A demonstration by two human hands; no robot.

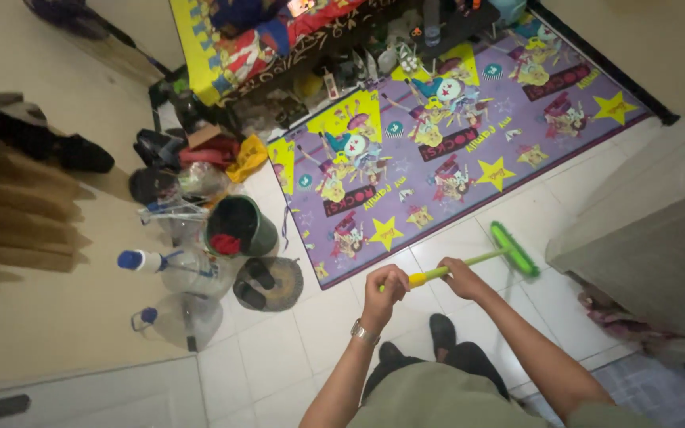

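Both hands are gripping the broom (469, 261): left hand (384, 287) closed near the handle's end, right hand (458, 276) closed nearer the green head, handle slanting up-right.

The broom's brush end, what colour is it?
Bright green, on the broom head, with a yellow-green handle. The head camera shows it best.

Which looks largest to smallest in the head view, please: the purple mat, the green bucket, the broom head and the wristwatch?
1. Purple mat
2. Green bucket
3. Broom head, though its distance from the camera makes this less sure
4. Wristwatch
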